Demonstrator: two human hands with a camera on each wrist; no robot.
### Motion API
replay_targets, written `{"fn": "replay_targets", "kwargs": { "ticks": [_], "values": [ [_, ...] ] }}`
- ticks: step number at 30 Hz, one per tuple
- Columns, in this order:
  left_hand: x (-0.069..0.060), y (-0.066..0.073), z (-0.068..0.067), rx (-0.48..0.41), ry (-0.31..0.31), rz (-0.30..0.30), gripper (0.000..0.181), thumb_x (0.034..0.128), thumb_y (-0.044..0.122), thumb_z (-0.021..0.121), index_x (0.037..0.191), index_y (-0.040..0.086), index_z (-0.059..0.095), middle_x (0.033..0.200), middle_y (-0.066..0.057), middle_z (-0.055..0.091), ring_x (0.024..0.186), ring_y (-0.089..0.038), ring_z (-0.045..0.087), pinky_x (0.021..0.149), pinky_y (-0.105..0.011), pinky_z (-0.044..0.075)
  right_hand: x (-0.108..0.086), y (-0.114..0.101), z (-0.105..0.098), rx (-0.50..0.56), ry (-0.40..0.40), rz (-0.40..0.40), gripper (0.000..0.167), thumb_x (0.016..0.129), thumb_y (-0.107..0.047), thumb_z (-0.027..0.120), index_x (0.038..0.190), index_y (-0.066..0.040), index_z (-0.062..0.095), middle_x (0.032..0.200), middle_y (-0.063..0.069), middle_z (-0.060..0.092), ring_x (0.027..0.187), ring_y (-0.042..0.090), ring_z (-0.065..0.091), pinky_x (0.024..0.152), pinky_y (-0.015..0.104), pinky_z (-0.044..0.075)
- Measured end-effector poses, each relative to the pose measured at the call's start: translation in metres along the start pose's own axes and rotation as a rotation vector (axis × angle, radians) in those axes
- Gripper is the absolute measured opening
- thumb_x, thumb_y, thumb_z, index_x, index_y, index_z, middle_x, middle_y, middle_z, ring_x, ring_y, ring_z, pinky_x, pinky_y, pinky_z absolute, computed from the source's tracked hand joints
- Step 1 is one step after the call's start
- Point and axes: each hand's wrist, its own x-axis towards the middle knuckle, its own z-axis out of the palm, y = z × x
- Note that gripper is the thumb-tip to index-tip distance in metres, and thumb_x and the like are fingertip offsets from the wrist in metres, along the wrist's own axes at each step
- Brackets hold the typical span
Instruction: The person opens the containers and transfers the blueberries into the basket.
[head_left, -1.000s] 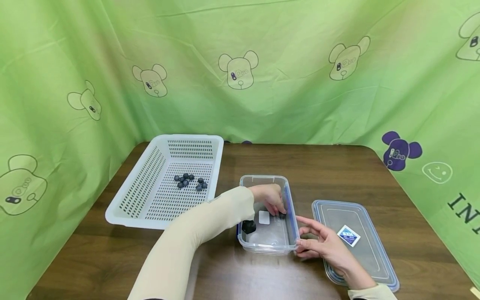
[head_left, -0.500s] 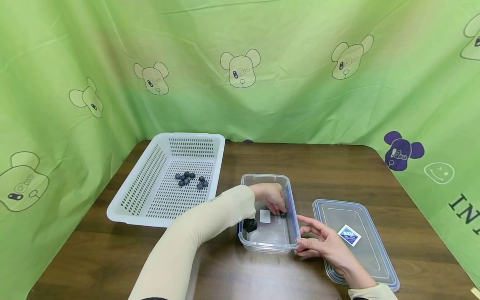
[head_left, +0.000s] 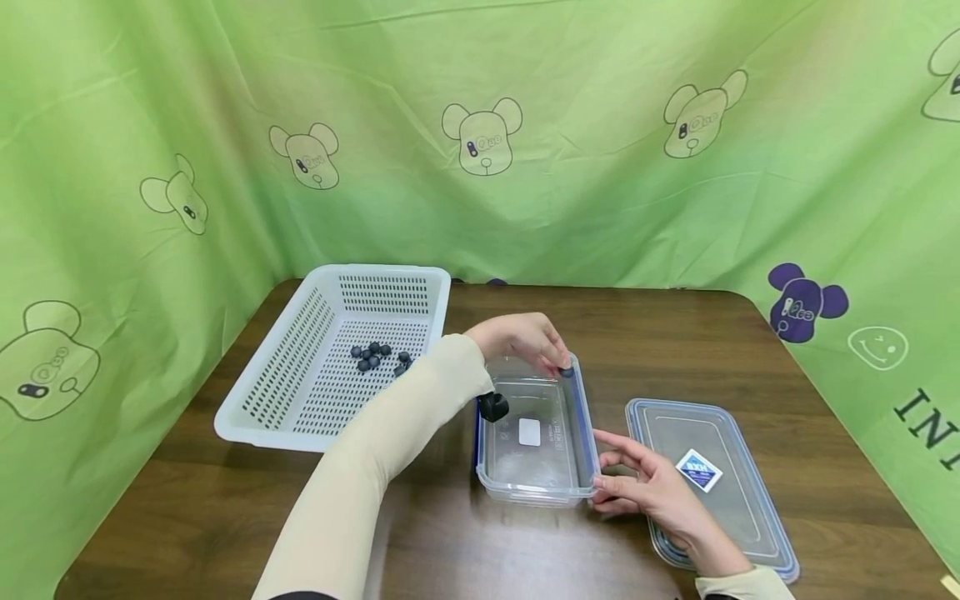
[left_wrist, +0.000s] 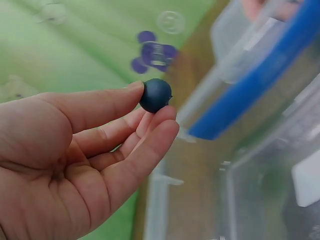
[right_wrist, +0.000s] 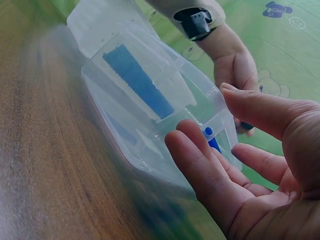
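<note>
A dark blueberry (left_wrist: pixel 156 95) is pinched between the thumb and fingertips of my left hand (head_left: pixel 528 340). That hand is over the far right corner of a clear plastic food container (head_left: pixel 536 492), with the berry at about rim height. My right hand (head_left: pixel 660 492) rests against the container's near right side, its fingers loosely bent and touching the wall without wrapping round it. In the right wrist view, the thumb stands apart from the fingers beside the container's corner. Inside the container a white label (head_left: pixel 529 432) shows on the floor.
A white perforated basket (head_left: pixel 258 437) with several blueberries (head_left: pixel 373 362) stands at the left, partly behind my left sleeve. The container's clear lid (head_left: pixel 742 500), with a blue seal and a sticker, lies flat at the right. A green curtain (head_left: pixel 585 208) hangs behind the wooden table (head_left: pixel 465 550).
My left hand has risen from the container's floor toward its far right rim, bringing the blueberry up with it. My right hand has stayed at the container's side.
</note>
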Motion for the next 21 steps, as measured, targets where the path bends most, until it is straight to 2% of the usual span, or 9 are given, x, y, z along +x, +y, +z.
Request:
{"fn": "replay_targets", "kwargs": {
  "ticks": [3, 5, 11, 15, 18, 21],
  "values": [
    [-0.008, 0.004, -0.011, -0.073, 0.03, 0.037, 0.024, 0.0949, -0.01, 0.06, 0.116, -0.02, 0.06, 0.078, -0.01, 0.066, 0.073, -0.018, 0.064, 0.098, -0.043, 0.054, 0.0, 0.0, 0.0, -0.004, 0.003, 0.001, 0.056, 0.094, 0.008, 0.06, 0.134, -0.03, 0.057, 0.107, 0.009, 0.059, 0.08, 0.025, 0.072, 0.072, 0.046, 0.062],
    [-0.014, 0.006, -0.02, -0.109, 0.044, 0.067, 0.024, 0.0954, -0.01, 0.058, 0.117, -0.021, 0.059, 0.079, -0.01, 0.067, 0.074, -0.019, 0.065, 0.099, -0.044, 0.053, 0.0, 0.001, 0.001, -0.005, 0.006, 0.001, 0.056, 0.094, 0.009, 0.06, 0.134, -0.03, 0.057, 0.106, 0.009, 0.059, 0.079, 0.025, 0.072, 0.072, 0.046, 0.062],
    [-0.034, 0.005, -0.046, -0.128, 0.1, 0.124, 0.025, 0.0967, -0.009, 0.057, 0.119, -0.019, 0.059, 0.092, -0.015, 0.07, 0.097, -0.035, 0.066, 0.099, -0.041, 0.053, 0.0, 0.001, 0.001, 0.0, 0.002, -0.003, 0.056, 0.094, 0.009, 0.06, 0.134, -0.03, 0.057, 0.107, 0.01, 0.058, 0.08, 0.025, 0.072, 0.072, 0.046, 0.062],
    [-0.046, 0.003, -0.06, -0.169, 0.145, 0.136, 0.027, 0.0972, -0.009, 0.056, 0.123, -0.019, 0.057, 0.1, -0.019, 0.07, 0.09, -0.028, 0.068, 0.097, -0.04, 0.054, 0.0, 0.001, 0.001, -0.004, 0.005, -0.007, 0.057, 0.094, 0.009, 0.06, 0.135, -0.03, 0.057, 0.107, 0.011, 0.057, 0.08, 0.026, 0.072, 0.072, 0.047, 0.062],
    [-0.055, 0.0, -0.069, -0.201, 0.173, 0.152, 0.029, 0.097, -0.01, 0.055, 0.124, -0.02, 0.056, 0.098, -0.018, 0.07, 0.082, -0.02, 0.068, 0.098, -0.04, 0.054, 0.0, 0.001, 0.001, -0.012, 0.011, -0.007, 0.057, 0.094, 0.009, 0.06, 0.135, -0.03, 0.057, 0.107, 0.01, 0.056, 0.079, 0.027, 0.072, 0.072, 0.047, 0.062],
    [-0.064, -0.004, -0.078, -0.224, 0.198, 0.163, 0.029, 0.097, -0.01, 0.055, 0.124, -0.02, 0.056, 0.097, -0.017, 0.07, 0.083, -0.02, 0.069, 0.099, -0.042, 0.053, 0.0, 0.001, 0.0, -0.016, 0.011, -0.004, 0.057, 0.094, 0.009, 0.06, 0.134, -0.031, 0.057, 0.107, 0.01, 0.056, 0.079, 0.028, 0.072, 0.072, 0.048, 0.062]
  ]
}}
